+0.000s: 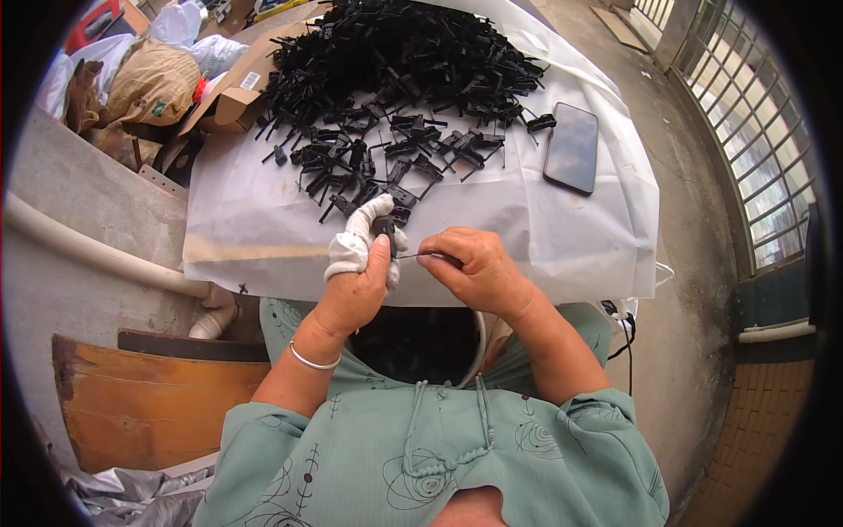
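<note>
My left hand (356, 263), in a white glove that leaves the thumb bare, grips a small black plastic part (385, 228) over the table's near edge. In my bare right hand (483, 268) is a thin pointed tool (446, 257), its slim shaft reaching left to the held part. Whether the tip touches the part is too small to tell. Just beyond my left hand lie loose black plastic parts (334, 158) with thin prongs. Behind them a large heap of such black parts (395, 61) covers the far table.
White sheeting (263, 220) covers the table. A dark phone (571, 149) lies at its right. Below the near edge, between my knees, stands a dark container with a pale rim (479, 342). Cardboard (237, 101) and bags (158, 79) crowd the far left; a barred window (755, 114) is at right.
</note>
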### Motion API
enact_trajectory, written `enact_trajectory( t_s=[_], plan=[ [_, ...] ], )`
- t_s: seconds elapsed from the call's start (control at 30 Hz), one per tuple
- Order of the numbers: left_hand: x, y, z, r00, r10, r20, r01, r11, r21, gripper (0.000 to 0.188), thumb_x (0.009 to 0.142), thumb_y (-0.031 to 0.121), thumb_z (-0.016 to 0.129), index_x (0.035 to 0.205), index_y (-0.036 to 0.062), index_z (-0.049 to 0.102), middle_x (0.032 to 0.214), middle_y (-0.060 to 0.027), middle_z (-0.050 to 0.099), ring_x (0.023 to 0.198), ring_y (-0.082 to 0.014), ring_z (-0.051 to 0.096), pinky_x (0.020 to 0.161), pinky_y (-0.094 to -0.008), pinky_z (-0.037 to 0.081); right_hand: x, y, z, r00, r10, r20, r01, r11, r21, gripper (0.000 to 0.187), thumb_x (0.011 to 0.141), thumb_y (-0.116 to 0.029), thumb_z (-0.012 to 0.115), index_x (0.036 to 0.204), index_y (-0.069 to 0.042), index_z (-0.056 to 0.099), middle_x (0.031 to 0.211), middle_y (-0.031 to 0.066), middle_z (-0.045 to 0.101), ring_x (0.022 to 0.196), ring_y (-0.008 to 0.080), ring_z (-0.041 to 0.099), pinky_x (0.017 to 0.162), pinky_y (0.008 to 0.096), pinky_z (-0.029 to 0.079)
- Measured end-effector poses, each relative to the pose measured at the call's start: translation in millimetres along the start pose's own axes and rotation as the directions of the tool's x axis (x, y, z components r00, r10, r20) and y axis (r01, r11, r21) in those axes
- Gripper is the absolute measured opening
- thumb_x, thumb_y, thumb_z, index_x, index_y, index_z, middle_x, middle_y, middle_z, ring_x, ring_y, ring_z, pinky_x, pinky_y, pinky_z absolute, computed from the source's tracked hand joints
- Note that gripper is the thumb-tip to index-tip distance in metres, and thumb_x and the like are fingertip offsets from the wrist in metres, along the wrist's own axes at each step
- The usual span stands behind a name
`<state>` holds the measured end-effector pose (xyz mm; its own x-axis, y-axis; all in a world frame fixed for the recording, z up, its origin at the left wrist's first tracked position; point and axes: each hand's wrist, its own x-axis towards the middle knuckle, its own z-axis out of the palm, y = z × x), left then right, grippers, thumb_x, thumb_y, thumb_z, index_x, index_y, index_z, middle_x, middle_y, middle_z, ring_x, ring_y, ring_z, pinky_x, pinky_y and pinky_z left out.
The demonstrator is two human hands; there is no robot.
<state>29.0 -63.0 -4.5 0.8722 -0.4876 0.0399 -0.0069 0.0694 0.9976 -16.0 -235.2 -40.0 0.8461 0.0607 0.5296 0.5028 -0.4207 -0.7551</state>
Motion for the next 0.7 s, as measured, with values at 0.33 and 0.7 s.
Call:
enact_trajectory(
  t_s=[0.33, 0.7],
  plan=[
    [-3, 10, -2, 0.945, -0.157, 0.287, 0.113, 0.980, 0.162, 0.034, 0.088, 0.011, 0.048, 0.121, 0.0036, 0.043, 0.081, 0.0005, 0.049, 0.060, -0.0034, 0.040, 0.053, -0.0180, 0.037, 1, -3, 6, 0.967, 0.249, 0.061, -0.256, 0.951, 0.173, 0.018, 0.078, -0.016, 0.070, 0.077, -0.001, 0.058, 0.065, 0.0063, 0.056, 0.054, 0.0129, 0.048, 0.050, 0.0273, 0.041],
    [-2, -2, -8, 0.969, -0.082, 0.233, 0.011, 0.957, 0.292, 0.029, 0.083, 0.004, 0.043, 0.112, 0.0006, 0.047, 0.088, -0.0040, 0.049, 0.075, -0.0097, 0.046, 0.068, -0.0245, 0.043, 4, -9, 1, 0.956, 0.220, 0.192, -0.257, 0.947, 0.191, 0.026, 0.091, -0.019, 0.054, 0.075, 0.000, 0.056, 0.063, 0.0064, 0.049, 0.057, 0.0137, 0.043, 0.054, 0.0286, 0.039]
  ],
)
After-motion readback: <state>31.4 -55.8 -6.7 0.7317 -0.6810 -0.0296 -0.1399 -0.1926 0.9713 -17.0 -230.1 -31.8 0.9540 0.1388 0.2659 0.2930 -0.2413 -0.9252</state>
